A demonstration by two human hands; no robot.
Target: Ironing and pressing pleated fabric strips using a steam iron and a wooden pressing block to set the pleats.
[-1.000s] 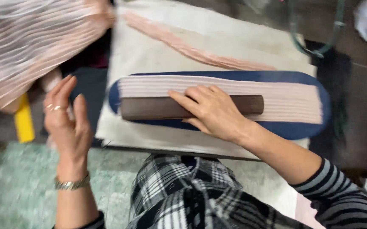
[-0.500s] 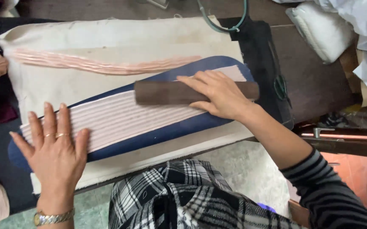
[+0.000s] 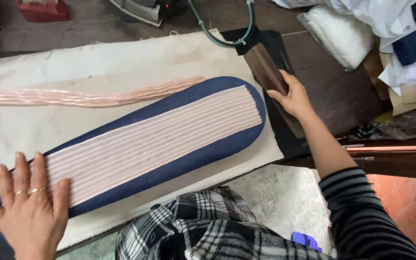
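A long navy padded board (image 3: 203, 154) lies slantwise on a cream cloth (image 3: 97, 62). A band of pale pink pleated fabric (image 3: 160, 137) is spread along its top. My left hand (image 3: 27, 207) rests flat, fingers apart, on the near left end of the pleats. My right hand (image 3: 292, 96) grips a dark brown wooden block (image 3: 265, 70) off the board's right end, over the dark table. A second narrow pink pleated strip (image 3: 87, 96) lies on the cloth behind the board.
An iron (image 3: 138, 9) with a green hose (image 3: 217, 33) stands at the back. White and blue cloth (image 3: 386, 24) is piled at the right. Black-and-white plaid fabric (image 3: 208, 231) is below, at the table's front edge. The dark wooden table (image 3: 333, 91) extends right.
My right hand has lifted the wooden block off the pleats and carried it right, past the board's end. My left hand has stayed pressed on the pleats. The view has shifted.
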